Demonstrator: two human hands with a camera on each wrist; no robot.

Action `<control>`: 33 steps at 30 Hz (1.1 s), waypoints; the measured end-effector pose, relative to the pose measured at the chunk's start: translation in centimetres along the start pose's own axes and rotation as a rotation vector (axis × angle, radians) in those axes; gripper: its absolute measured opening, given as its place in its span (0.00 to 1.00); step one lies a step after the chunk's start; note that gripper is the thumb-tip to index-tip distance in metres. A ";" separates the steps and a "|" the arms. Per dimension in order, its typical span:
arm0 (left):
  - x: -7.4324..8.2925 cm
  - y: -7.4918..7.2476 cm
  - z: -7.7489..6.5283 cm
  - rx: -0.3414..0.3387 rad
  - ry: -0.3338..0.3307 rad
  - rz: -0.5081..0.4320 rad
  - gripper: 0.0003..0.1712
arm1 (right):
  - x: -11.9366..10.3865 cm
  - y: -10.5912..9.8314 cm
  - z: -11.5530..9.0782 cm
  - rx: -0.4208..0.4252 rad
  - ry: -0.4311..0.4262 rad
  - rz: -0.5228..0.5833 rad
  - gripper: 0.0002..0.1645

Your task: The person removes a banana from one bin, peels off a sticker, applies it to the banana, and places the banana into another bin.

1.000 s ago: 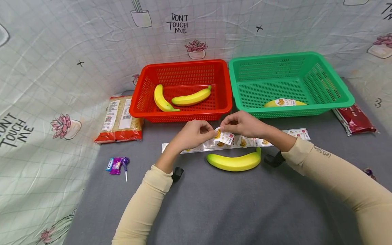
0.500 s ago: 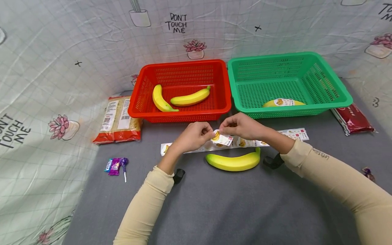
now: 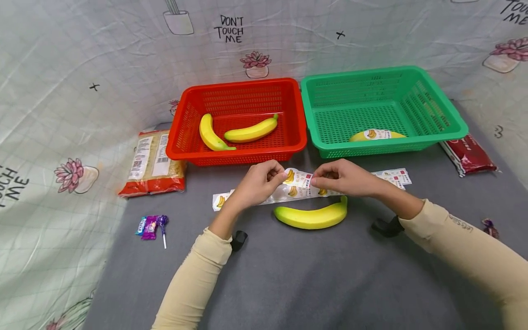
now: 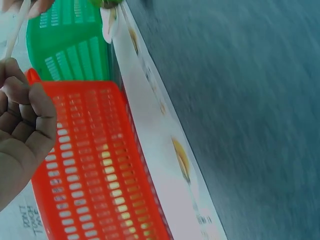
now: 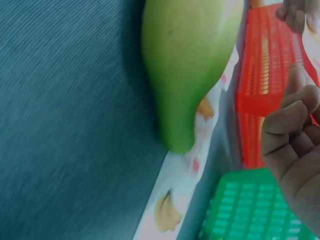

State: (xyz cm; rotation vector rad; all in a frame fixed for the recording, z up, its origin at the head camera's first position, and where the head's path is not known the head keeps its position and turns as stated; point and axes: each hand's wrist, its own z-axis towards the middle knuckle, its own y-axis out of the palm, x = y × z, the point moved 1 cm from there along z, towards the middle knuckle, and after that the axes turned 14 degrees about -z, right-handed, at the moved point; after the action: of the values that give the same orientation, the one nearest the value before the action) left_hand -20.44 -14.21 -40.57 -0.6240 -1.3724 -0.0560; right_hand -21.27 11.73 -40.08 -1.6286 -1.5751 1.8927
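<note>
A banana sticker (image 3: 299,178) with a round picture end is stretched between both hands, above the table. My left hand (image 3: 260,183) pinches its left end by the banana picture, and my right hand (image 3: 347,178) pinches the right end. Below them lies a long white strip of banana stickers (image 3: 274,198), partly hidden by the hands. A yellow banana (image 3: 311,217) with green tips rests just in front of the strip. In the left wrist view the curled fingers (image 4: 31,100) hold the sticker's pale edge; the right wrist view shows the banana (image 5: 187,60) overlapping the strip.
Behind stand a red basket (image 3: 237,158) with two bananas (image 3: 251,132) and a green basket (image 3: 383,146) with one stickered banana (image 3: 377,134). A grain bag (image 3: 154,162) and small sweets (image 3: 151,227) lie left. To the right are a red packet (image 3: 470,155) and a wrapped sweet (image 3: 490,228).
My right hand has shifted its grip from the sticker's picture end to its far right end and moved slightly right. The left hand keeps its pinch; the sticker now lies straighter between the hands.
</note>
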 end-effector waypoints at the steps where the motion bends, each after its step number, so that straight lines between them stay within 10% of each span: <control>1: 0.1 0.2 0.1 -0.003 0.009 -0.006 0.07 | -0.1 0.1 0.1 0.001 -0.011 0.003 0.13; 14: 0.2 1.5 -0.1 -0.018 -0.012 -0.019 0.08 | -0.8 0.3 -0.2 0.066 -0.018 -0.068 0.12; 24: 1.3 5.1 -3.7 -0.162 0.063 0.401 0.10 | -1.7 2.6 -4.7 0.110 -0.153 -0.334 0.14; 33: 0.9 5.6 -3.4 -0.205 -0.059 0.413 0.10 | -1.6 3.7 -4.8 0.113 -0.085 -0.393 0.13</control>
State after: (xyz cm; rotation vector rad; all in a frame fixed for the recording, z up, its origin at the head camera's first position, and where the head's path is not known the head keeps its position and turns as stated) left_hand -14.98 -10.78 -42.11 -1.0781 -1.2787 0.1567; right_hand -15.12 11.83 -41.22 -1.1077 -1.6408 1.8169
